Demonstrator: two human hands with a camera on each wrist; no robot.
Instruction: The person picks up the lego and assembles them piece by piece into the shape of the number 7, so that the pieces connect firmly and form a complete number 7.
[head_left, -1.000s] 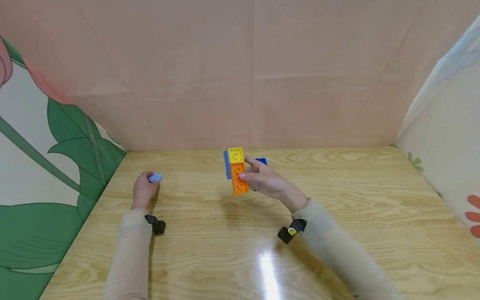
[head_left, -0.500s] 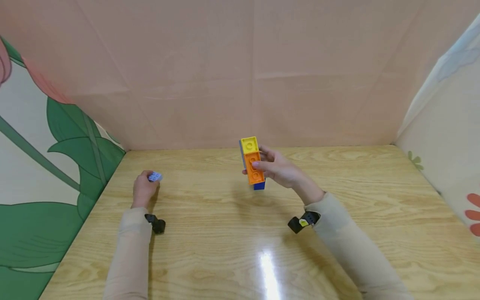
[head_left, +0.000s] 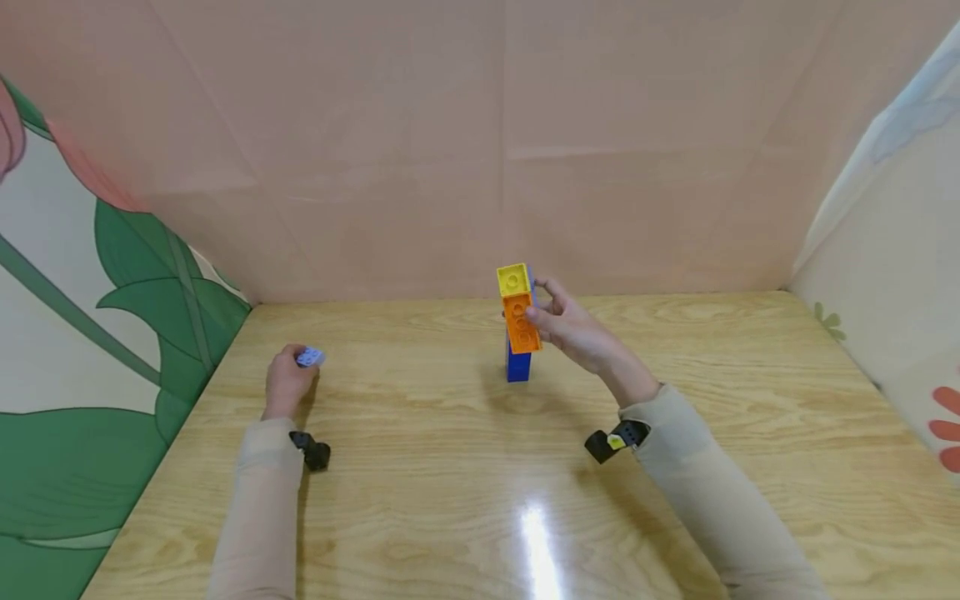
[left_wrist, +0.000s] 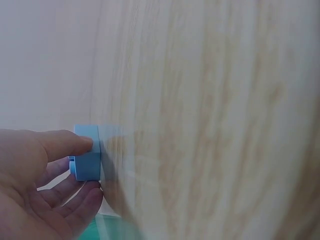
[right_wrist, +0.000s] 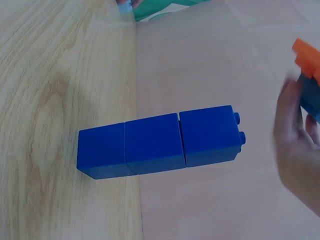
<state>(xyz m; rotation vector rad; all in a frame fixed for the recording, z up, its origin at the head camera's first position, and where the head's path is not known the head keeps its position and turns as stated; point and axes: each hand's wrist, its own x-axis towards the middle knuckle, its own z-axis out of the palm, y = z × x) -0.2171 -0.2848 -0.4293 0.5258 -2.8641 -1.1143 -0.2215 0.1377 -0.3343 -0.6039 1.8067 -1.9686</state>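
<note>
At the left of the table, my left hand (head_left: 288, 383) pinches a light blue toy brick (left_wrist: 88, 162) between thumb and fingers, low at the wood. My right hand (head_left: 581, 333) grips a joined piece of toy bricks in the air: a yellow brick (head_left: 513, 280) and an orange brick (head_left: 522, 332) turn their hollow undersides to the head camera, with a blue part behind them. Below it a tower of several stacked dark blue bricks (right_wrist: 155, 144) stands upright on the table, studs on top. In the right wrist view, the held piece is apart from the tower and partly cut off.
The wooden table (head_left: 405, 467) meets a pinkish backdrop (head_left: 375, 167) behind the tower. Side panels with printed leaves (head_left: 150, 283) and flowers border it left and right. A camera is strapped to each wrist.
My right hand has carried the joined bricks rightward and up, from left of the blue tower to over it, and turned them slightly. The left hand stays put with its brick.
</note>
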